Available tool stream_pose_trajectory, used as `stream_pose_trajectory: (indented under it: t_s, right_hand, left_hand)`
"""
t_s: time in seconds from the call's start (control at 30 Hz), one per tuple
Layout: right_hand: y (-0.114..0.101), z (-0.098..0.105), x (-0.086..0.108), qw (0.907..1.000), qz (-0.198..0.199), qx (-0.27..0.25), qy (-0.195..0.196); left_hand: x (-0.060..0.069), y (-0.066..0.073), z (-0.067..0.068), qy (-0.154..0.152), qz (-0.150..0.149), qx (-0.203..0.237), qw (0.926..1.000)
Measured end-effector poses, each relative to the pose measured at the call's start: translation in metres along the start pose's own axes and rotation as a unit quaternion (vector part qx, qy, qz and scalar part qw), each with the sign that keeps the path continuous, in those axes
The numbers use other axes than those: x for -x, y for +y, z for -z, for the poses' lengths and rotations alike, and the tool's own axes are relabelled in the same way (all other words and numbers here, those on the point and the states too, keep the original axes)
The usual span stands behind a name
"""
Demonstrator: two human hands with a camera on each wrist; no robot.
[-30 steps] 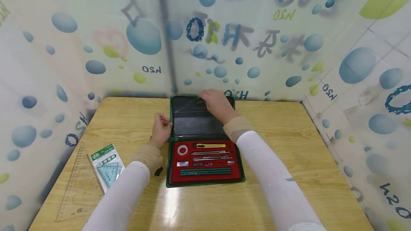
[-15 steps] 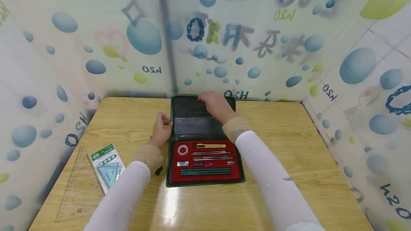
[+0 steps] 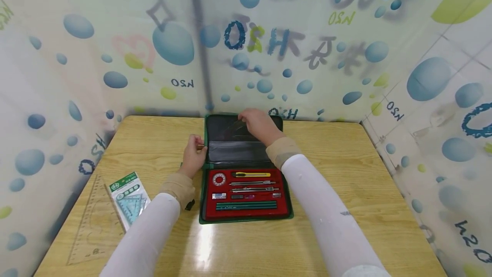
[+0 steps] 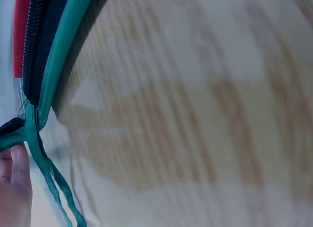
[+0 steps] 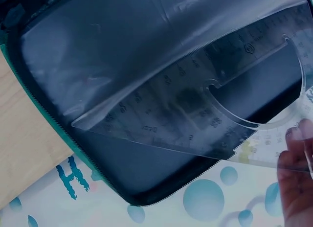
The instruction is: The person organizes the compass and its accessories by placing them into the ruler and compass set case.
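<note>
A green zip case (image 3: 207, 221) lies unfolded on the table, its black lid (image 3: 223, 128) toward the wall. My right hand (image 3: 260, 125) pinches a clear set square (image 5: 186, 97) by one edge, over the upper part of the lid. Its long edge runs along the mouth of the clear lid pocket (image 5: 122, 46); I cannot tell how much sits inside. My left hand (image 3: 193, 155) pinches the lid's left rim; the left wrist view shows only part of that hand (image 4: 17, 183), at the green edge beside a loose green strap (image 4: 51, 173).
In the red tray (image 3: 246, 213) lie a yellow cutter (image 3: 251, 175), compasses (image 3: 253, 190), green pencils (image 3: 246, 205) and a white ring (image 3: 219, 179). A packet of blue set squares (image 3: 130, 200) and another clear set square (image 3: 94, 225) lie at left. The patterned wall (image 3: 246, 76) stands behind.
The set square in my right hand has tilted over the lid, its left corner drawing in from the far left. Both hands have hardly moved.
</note>
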State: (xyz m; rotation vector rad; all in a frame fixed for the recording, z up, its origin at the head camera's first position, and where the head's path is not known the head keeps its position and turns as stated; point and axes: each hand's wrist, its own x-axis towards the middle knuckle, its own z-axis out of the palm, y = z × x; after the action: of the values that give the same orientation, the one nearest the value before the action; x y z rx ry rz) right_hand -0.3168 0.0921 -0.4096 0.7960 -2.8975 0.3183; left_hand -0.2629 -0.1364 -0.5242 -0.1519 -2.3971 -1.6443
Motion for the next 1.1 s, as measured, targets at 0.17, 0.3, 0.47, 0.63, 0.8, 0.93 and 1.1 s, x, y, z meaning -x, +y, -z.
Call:
stream_pose_trajectory:
  t_s: [0.17,0.3,0.47,0.63,0.8,0.93,1.1]
  right_hand:
    - [0.001,0.005,-0.003,0.9997,-0.015,-0.011,-0.017]
    - [0.002,0.01,-0.004,0.9991,-0.022,-0.024,-0.029]
    - [0.004,0.011,-0.006,0.9985,-0.027,-0.035,-0.033]
    - [0.007,0.011,-0.004,0.9977,-0.045,-0.045,-0.023]
    - [0.008,0.012,-0.003,0.9985,-0.038,-0.035,-0.017]
    - [0.007,0.014,-0.003,0.9986,-0.037,-0.024,-0.028]
    - [0.005,0.016,-0.002,0.9977,-0.041,-0.033,-0.042]
  left_hand:
    - [0.0,0.001,-0.001,-0.005,-0.014,-0.005,0.9999]
    - [-0.001,0.0,-0.004,-0.012,-0.006,-0.01,0.9999]
    - [-0.001,0.0,-0.005,-0.011,0.005,-0.015,0.9998]
    - [-0.001,0.003,-0.006,-0.011,0.007,-0.016,0.9998]
    - [-0.001,0.002,-0.007,-0.009,0.016,-0.021,0.9996]
    - [-0.001,0.001,-0.008,0.0,0.008,-0.017,0.9998]
    - [-0.001,0.001,-0.01,0.002,0.006,-0.012,0.9999]
